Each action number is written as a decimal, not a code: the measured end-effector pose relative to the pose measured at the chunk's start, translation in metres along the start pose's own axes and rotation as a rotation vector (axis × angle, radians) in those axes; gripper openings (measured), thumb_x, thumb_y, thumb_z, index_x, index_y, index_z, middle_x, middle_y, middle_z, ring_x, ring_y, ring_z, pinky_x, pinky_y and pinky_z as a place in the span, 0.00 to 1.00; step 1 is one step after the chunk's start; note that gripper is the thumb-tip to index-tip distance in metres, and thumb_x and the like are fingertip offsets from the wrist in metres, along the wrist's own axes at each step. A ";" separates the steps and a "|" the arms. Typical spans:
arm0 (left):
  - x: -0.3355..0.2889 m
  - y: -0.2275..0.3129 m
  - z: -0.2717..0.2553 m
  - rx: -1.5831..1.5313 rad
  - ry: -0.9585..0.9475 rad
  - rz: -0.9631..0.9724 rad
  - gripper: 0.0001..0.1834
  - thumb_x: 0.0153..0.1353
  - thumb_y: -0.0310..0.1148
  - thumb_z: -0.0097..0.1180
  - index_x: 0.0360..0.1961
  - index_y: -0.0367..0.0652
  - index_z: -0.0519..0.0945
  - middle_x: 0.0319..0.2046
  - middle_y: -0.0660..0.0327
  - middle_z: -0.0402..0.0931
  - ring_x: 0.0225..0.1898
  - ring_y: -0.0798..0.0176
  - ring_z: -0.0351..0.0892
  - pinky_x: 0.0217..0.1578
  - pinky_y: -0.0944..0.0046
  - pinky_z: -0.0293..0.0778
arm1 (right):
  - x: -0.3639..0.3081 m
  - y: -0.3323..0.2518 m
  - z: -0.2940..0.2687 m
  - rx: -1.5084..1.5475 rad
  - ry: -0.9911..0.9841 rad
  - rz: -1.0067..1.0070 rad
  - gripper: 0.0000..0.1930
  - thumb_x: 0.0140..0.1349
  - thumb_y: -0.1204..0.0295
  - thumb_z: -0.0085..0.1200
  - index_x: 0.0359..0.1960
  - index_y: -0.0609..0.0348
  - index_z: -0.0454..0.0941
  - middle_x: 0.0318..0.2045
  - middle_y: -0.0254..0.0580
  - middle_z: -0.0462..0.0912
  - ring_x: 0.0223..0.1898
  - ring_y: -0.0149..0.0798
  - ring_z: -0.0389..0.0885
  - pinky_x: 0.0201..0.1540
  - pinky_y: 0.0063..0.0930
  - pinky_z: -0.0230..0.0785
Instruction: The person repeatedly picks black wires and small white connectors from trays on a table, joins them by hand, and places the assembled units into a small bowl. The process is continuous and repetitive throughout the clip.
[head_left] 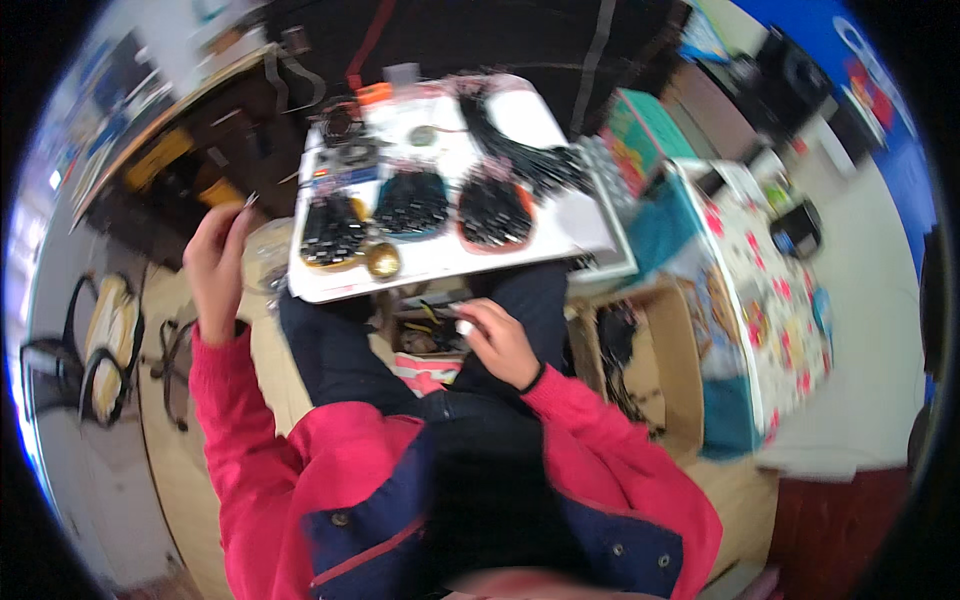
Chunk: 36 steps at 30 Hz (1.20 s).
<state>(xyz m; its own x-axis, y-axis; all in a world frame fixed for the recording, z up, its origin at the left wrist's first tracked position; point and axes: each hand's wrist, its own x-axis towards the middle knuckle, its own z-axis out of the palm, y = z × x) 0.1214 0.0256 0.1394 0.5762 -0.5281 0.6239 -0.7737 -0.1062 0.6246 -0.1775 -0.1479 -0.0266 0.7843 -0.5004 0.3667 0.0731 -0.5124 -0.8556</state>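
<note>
My left hand (217,256) is raised left of the white board (450,268), thumb and forefinger pinched on a small pale thing (251,200) too blurred to name. Below the board's near edge, over my lap, my right hand (505,347) has its fingers closed together; something whitish shows at the fingertips, and I cannot make out what they hold. On the board stand three round containers full of black, thin pieces: a left one (333,230), a middle one (410,203) and a right one (496,208). A small gold bowl (382,260) sits at the near edge.
Behind the containers lies a bundle of black cables (510,145). An open cardboard box (680,365) with dark cables stands right of my legs. Between my knees is a container with small items (428,330). A flowered cloth (765,320) covers the surface at right; black straps (95,350) hang left.
</note>
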 end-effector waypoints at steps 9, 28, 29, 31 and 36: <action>-0.117 0.142 0.090 -1.023 -0.256 -0.245 0.06 0.70 0.28 0.50 0.45 0.38 0.72 0.33 0.62 0.75 0.26 0.76 0.68 0.24 0.77 0.61 | 0.008 -0.084 0.011 0.251 -0.196 -0.320 0.25 0.67 0.63 0.50 0.60 0.66 0.62 0.44 0.59 0.76 0.46 0.52 0.79 0.50 0.41 0.70; -0.200 0.008 0.023 -0.446 -1.269 -0.701 0.23 0.73 0.47 0.45 0.27 0.38 0.74 0.20 0.70 0.66 0.24 0.74 0.62 0.26 0.71 0.61 | -0.191 -0.052 -0.237 0.156 0.988 0.328 0.14 0.75 0.60 0.39 0.41 0.57 0.71 0.23 0.31 0.72 0.22 0.23 0.66 0.25 0.17 0.58; -0.195 0.006 0.023 -0.446 -1.216 -0.661 0.22 0.73 0.42 0.46 0.23 0.39 0.68 0.17 0.69 0.64 0.22 0.74 0.62 0.25 0.70 0.60 | -0.190 -0.019 -0.233 0.125 0.946 0.445 0.15 0.75 0.59 0.40 0.39 0.57 0.71 0.22 0.30 0.74 0.22 0.22 0.69 0.24 0.17 0.61; -0.184 0.000 0.025 -0.430 -1.164 -0.554 0.20 0.72 0.38 0.46 0.24 0.38 0.69 0.18 0.69 0.65 0.22 0.74 0.62 0.25 0.70 0.61 | -0.182 0.053 -0.226 0.124 0.825 0.621 0.18 0.74 0.55 0.40 0.37 0.57 0.70 0.21 0.33 0.77 0.21 0.25 0.74 0.24 0.19 0.66; -0.172 -0.030 0.033 -0.489 -1.055 -0.620 0.14 0.71 0.33 0.47 0.31 0.35 0.75 0.26 0.65 0.72 0.30 0.73 0.68 0.34 0.73 0.66 | -0.167 0.184 -0.175 -0.037 0.663 1.164 0.19 0.71 0.57 0.43 0.40 0.63 0.73 0.21 0.51 0.82 0.19 0.42 0.81 0.23 0.34 0.74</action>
<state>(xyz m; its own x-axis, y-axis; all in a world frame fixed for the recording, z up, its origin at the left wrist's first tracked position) 0.0367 0.0920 -0.0023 0.1452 -0.9253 -0.3505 -0.1546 -0.3711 0.9156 -0.4032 -0.2811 -0.1816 -0.0675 -0.8914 -0.4481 -0.4533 0.4275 -0.7821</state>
